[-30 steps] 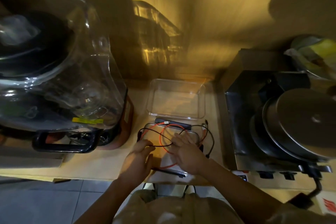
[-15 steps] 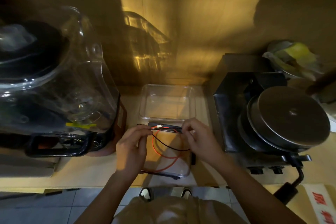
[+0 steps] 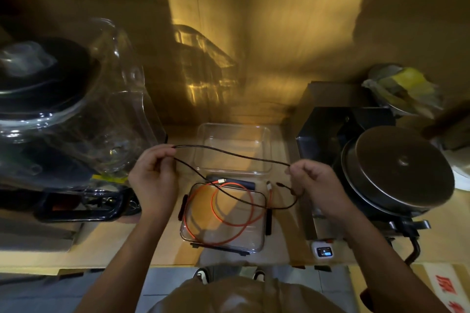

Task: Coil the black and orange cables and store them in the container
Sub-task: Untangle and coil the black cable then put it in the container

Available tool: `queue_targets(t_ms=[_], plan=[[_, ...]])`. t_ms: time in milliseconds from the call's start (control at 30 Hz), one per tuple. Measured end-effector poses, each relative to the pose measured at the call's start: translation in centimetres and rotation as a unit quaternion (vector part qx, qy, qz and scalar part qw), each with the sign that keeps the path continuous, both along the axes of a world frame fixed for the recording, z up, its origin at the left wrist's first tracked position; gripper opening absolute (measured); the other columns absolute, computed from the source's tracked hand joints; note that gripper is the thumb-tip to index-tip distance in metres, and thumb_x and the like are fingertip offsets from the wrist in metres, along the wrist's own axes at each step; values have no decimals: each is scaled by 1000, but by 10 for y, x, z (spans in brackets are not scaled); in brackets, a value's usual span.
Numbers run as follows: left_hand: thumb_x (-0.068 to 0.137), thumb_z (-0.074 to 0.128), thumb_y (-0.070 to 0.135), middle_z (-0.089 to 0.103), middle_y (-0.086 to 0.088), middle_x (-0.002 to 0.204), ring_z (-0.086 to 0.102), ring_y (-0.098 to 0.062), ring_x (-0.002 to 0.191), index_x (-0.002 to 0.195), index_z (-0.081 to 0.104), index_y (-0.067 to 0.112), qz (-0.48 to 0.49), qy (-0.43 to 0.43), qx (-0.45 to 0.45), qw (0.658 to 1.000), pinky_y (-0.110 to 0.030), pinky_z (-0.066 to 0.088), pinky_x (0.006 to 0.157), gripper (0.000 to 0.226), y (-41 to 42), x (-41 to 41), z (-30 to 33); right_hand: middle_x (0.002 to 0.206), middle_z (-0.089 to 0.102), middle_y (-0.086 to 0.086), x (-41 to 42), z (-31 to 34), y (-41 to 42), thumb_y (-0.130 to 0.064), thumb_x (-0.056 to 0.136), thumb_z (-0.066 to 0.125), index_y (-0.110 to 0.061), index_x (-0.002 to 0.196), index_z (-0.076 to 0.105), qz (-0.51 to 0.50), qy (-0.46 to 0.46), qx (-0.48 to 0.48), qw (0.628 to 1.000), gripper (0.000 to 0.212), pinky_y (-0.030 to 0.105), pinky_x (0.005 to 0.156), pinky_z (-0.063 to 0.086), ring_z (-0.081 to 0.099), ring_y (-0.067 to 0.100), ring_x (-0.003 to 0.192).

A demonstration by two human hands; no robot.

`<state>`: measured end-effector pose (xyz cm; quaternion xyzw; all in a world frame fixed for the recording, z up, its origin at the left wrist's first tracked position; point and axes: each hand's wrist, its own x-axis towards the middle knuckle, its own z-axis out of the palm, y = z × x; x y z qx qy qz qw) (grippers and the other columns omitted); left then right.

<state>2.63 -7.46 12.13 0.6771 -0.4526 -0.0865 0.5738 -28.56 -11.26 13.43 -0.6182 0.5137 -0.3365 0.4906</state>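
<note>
A thin black cable (image 3: 236, 155) is stretched in the air between my two hands, above the clear container (image 3: 265, 134) at the back of the counter. My left hand (image 3: 152, 178) pinches its folded end at the left. At the right, my right hand (image 3: 312, 183) pinches the other part, with a black plug hanging by its fingers. A slack length of the black cable droops down across the orange cable (image 3: 236, 221). The orange cable lies in loose loops on the clear lid (image 3: 256, 241) with black clips, nearer to me.
A large clear blender jar (image 3: 76, 119) on a black base stands at the left. At the right is a steel appliance with a round metal plate (image 3: 399, 168). A dark small bar (image 3: 241, 181) lies between container and lid. The counter's front edge is just below the lid.
Both hands have lifted from the lid and moved apart, pulling the black cable up and taut between them. The orange cable stays on the lid.
</note>
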Motion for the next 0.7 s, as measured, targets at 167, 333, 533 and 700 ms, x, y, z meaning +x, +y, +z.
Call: queue_targets(t_ms=[167, 333, 533, 700], plan=[[83, 60, -11, 73, -6, 94, 66, -4, 91, 84, 72, 7, -20, -8, 20, 1000, -12, 47, 88, 22, -1, -5, -2, 60, 37, 6, 4, 8, 8, -27, 102, 43, -15, 70, 53, -72, -124, 75, 987, 36, 31, 53, 30, 33, 19, 55], [84, 60, -11, 70, -5, 93, 65, -2, 91, 85, 72, 5, -68, -20, 16, 997, -16, 49, 85, 21, 0, -19, -8, 49, 31, -3, 21, 12, 12, -31, 104, 38, -18, 70, 45, -176, -228, 81, 954, 37, 27, 40, 21, 27, 11, 40], [87, 63, -3, 68, 6, 101, 62, 3, 98, 93, 72, 16, -109, -32, 54, 992, -14, 49, 87, 22, 0, -26, -10, 43, 26, -8, 23, 18, 13, -37, 103, 37, -21, 67, 38, -195, -357, 140, 903, 39, 23, 39, 11, 21, 6, 33], [89, 65, 5, 62, 7, 121, 56, -2, 115, 103, 71, 17, -172, -57, 113, 977, -20, 44, 98, 20, 3, -34, -18, 41, 26, -10, 25, 27, 14, -44, 98, 39, -22, 64, 37, -174, -413, 174, 877, 41, 19, 38, 11, 21, 4, 31]])
